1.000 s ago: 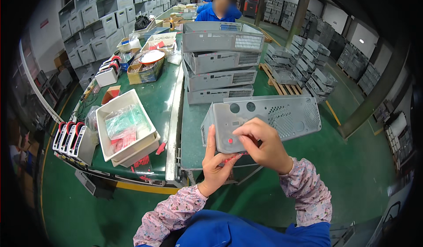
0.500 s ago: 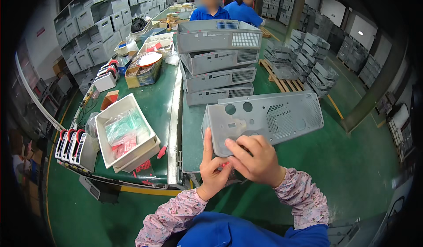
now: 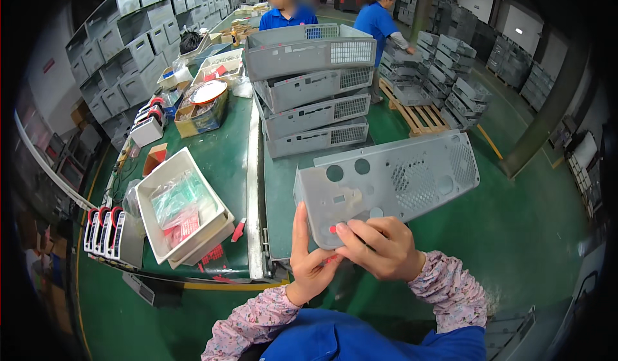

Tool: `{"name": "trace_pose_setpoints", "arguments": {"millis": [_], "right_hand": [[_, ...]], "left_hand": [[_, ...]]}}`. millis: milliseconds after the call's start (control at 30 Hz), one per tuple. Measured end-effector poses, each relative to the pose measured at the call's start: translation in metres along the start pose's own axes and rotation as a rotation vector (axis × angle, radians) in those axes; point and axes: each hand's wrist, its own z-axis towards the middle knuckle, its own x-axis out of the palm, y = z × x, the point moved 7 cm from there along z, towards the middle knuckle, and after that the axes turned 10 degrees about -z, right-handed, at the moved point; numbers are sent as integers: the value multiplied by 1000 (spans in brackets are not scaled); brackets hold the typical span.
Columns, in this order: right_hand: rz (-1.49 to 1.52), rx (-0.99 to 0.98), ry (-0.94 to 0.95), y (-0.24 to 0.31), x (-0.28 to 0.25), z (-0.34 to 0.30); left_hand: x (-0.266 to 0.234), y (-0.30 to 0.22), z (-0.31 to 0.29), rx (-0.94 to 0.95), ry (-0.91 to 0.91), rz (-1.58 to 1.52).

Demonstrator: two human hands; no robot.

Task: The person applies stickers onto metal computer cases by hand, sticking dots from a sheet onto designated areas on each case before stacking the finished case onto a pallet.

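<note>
Case [image 3: 386, 181] of grey metal, held up in front of the body at its lower left corner, broad holed face toward the head, long right end tilted up and jutting past the small green table [image 3: 280, 232], above green floor [image 3: 515, 251]. Left hand [image 3: 313, 268] narrow at that corner, index finger straight up along the left edge, thumb bent in at the bottom edge, pinching what looks like a red strip [image 3: 329, 259], mostly hidden. Right hand [image 3: 383, 248] curled over the bottom edge, one fingertip at a red sticker [image 3: 333, 229] on the face, thumb close by the left thumb; cannot tell whether holding anything. Very little room between the two hands; far more beyond the right end, well apart from the wooden pallet [image 3: 421, 120]. Upper edge near a stack [image 3: 309, 94] of four similar grey shells, at the back of the small table. To the left, past a pale metal rail [image 3: 256, 194], a long green bench [image 3: 228, 168], with a white tub [image 3: 222, 219] near its front edge and a red tag [image 3: 239, 230] between tub and rail.
</note>
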Motion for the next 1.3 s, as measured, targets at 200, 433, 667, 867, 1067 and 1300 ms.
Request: {"name": "trace_pose_setpoints", "arguments": {"millis": [200,433,667,867,1067,1300], "right_hand": [[-44,-15,34,-3,12,4],[-204,130,5,-50,2,-33],[-211,135,-9,-110,6,-81],[-229,-106,-235,-115,12,-92],[-221,-183,-340,-117,13,-94],[-220,-132,-447,-117,14,-92]], "left_hand": [[-4,5,12,123,16,-3],[-1,0,24,390,23,288],[7,-5,19,458,-23,448],[17,-17,16,399,-79,530],[23,-27,12,358,-150,643],[23,-28,17,360,-128,648]]}}
